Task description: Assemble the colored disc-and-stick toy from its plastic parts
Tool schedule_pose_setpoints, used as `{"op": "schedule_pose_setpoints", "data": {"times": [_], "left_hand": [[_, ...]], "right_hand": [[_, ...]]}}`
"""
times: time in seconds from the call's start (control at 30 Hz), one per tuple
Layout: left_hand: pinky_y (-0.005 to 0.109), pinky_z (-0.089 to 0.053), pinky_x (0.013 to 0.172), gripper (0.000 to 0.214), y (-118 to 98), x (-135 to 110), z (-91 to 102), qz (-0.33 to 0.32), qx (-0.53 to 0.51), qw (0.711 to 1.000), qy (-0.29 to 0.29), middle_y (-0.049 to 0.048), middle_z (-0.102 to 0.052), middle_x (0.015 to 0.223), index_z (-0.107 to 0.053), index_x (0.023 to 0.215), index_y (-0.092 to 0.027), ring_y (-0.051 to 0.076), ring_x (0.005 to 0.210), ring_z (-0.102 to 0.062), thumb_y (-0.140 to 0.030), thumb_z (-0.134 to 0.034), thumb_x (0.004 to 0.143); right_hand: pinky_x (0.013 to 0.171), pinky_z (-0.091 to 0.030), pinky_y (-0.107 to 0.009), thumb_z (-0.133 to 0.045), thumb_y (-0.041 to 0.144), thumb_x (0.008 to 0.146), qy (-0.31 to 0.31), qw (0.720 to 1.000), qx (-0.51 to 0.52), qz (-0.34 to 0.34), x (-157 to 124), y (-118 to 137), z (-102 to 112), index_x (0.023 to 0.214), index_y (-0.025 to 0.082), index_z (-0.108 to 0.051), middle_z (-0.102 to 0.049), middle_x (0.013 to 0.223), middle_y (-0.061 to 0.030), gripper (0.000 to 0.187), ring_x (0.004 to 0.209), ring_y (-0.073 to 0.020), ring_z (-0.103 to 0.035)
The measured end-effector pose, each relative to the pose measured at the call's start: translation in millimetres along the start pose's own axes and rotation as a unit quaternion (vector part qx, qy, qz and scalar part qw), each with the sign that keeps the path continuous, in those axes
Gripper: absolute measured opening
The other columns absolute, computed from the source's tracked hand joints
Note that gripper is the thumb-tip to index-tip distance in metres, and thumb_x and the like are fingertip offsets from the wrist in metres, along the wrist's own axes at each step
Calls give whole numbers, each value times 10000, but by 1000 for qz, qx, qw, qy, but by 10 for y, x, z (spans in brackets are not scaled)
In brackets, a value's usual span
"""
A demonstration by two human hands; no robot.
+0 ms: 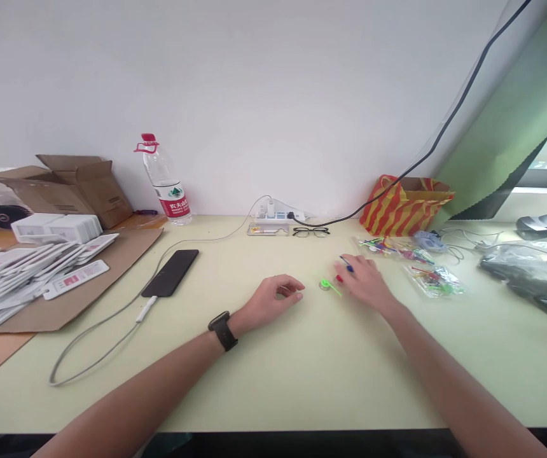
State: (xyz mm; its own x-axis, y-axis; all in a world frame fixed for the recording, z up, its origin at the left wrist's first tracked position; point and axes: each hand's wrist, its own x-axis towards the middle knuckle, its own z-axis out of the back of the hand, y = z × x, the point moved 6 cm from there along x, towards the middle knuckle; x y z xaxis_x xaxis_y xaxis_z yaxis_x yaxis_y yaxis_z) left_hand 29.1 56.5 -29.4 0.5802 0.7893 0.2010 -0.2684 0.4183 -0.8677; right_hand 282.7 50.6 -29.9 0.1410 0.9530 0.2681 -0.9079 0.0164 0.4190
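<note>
My left hand (277, 295) rests on the tabletop with fingers curved and a gap between them and the thumb; it holds nothing. A black watch is on that wrist. My right hand (363, 281) is low over the table, its thumb and forefinger around a small blue plastic piece (349, 268) with a thin dark stem. Beside the thumb lies a small red piece (339, 278). Between both hands sits a bright green plastic piece (325, 284) with a straight stem pointing toward my right hand. The right hand's other fingertips are partly hidden.
Small plastic bags of colourful parts (438, 280) lie right of my right hand, before a red-and-yellow striped bag (404, 207). Glasses (310, 232) and a power strip (280, 213) are by the wall. Leftward are a cabled phone (171, 273), a bottle (171, 191) and white tags (25, 273).
</note>
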Motion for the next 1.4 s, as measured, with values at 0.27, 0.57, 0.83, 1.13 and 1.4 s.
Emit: {"op": "schedule_pose_setpoints", "data": {"times": [0.27,0.57,0.83,1.13,1.4], "left_hand": [[443,-496,1090,371,-101,-50,93,-32,65,996,-60,81,-628,1362,-623,1357,-293,266,1290,-572,-463,-454,1074],[442,-449,1125,394,-166,-13,193,-38,70,992,-96,79,-658,1315,-637,1321,-269,252,1263,-587,-449,-363,1103],[330,-547,899,297,-555,424,729,-93,104,985,-105,53,-735,1218,-736,1108,-248,214,1089,-679,-454,-537,1029],[292,-524,808,299,-898,1106,1440,-127,207,958,-154,51,-785,1066,-764,1040,-208,186,936,-694,-417,-554,997],[324,-551,819,297,-567,1078,1649,-66,242,965,-83,54,-792,1040,-792,1044,-230,205,906,-700,-443,-608,949]], "right_hand": [[1033,-503,-457,-473,189,1032,146,909,151,360,-639,1136,-229,1242,306,-641,-676,1227,-67,293,1193,-259,-574],[1104,-458,-511,-560,363,1007,-11,947,184,262,-278,830,-2,1232,272,-586,-641,1315,-106,244,1312,-308,-528],[1161,-384,-574,-585,342,929,-42,973,47,222,704,360,-82,1367,239,-632,-534,1521,-139,452,1425,-349,-418],[1132,-360,-592,-561,287,925,-59,994,-12,87,1521,357,-285,1162,227,-763,-543,1528,-120,318,1430,-373,-336],[1208,-240,-610,-558,220,907,-75,991,-29,111,1521,495,-144,1170,131,-720,-682,1340,-168,322,1396,-378,-400]]}}
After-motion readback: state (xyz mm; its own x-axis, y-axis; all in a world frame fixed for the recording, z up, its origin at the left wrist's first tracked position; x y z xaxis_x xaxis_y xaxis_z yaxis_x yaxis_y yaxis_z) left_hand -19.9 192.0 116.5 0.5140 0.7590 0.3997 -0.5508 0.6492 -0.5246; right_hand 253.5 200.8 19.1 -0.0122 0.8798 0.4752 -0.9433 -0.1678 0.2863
